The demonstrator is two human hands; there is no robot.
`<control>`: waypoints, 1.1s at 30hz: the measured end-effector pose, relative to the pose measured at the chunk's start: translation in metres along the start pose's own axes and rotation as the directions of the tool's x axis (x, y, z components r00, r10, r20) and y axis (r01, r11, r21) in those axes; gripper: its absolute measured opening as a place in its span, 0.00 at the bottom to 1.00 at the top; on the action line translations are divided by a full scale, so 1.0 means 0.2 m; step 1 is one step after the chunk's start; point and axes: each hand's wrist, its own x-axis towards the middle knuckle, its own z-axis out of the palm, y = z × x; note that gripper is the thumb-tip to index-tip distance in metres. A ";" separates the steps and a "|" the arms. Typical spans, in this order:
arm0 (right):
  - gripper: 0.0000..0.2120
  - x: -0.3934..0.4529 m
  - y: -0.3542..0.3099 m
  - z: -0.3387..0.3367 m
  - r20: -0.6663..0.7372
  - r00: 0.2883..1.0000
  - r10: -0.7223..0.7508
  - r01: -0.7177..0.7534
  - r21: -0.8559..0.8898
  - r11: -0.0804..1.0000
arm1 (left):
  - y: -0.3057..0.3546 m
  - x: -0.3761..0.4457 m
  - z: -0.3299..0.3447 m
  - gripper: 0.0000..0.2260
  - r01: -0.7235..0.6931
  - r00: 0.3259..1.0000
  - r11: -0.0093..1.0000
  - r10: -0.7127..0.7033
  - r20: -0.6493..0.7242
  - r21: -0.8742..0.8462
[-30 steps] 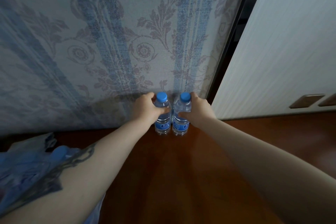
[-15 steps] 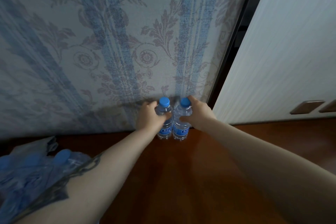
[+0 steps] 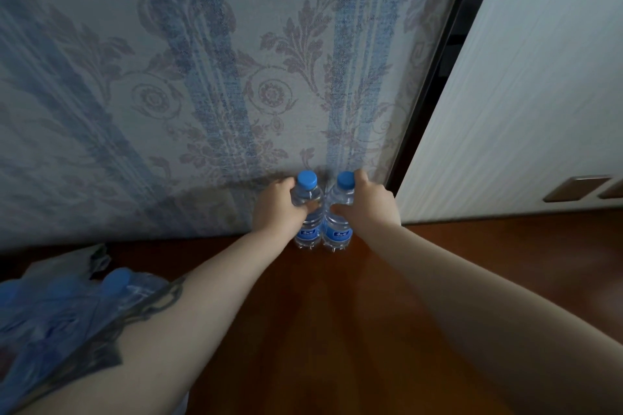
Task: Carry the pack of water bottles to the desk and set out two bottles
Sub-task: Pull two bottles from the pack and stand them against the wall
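So the wallpapered wall (image 3: pixel 168 77) is taking up most of the view, with a white cabinet door (image 3: pixel 526 94) sitting off to the right, and the dark wood tabletop (image 3: pixel 337 330) is running right up against that wall. The pack of water bottles (image 3: pixel 60 317) is lying at the near left edge of the tabletop, partly under the left forearm, with its plastic wrap looking loose and crumpled. At the far end, the left bottle (image 3: pixel 308 212) and the right bottle (image 3: pixel 338 212) are standing upright on the tabletop, touching each other and sitting just in front of the wall. The left hand (image 3: pixel 279 209) is wrapping its grip around the shoulder of the left bottle, and the right hand (image 3: pixel 371 202) is doing the same on the right one, fingers curled around the plastic below the blue caps. Honestly I'm thinking the job is nearly wrapped up, but the risky bit is the letting go: these bottles are tall and narrow, so if a hand is dragging sideways as it comes away, one bottle could be knocking the other over like a domino. Also the left forearm is hovering right by that pack near the edge, so pulling back carelessly could be nudging it off the tabletop.
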 end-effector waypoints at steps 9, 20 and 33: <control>0.28 -0.02 0.00 -0.01 0.004 1.000 -0.015 0.015 -0.061 0.998 | 0.01 -0.02 -0.01 0.21 0.008 1.000 0.999 -0.008 -0.011 -0.053; 0.29 0.03 0.02 -0.04 0.092 0.996 0.018 -0.023 0.055 0.998 | 0.00 0.05 -0.02 0.16 0.001 1.000 0.999 0.001 0.025 -0.047; 0.31 0.01 0.01 -0.01 0.076 0.997 0.012 -0.014 0.031 0.999 | 0.01 0.03 -0.02 0.16 -0.013 1.000 1.000 0.013 -0.005 0.007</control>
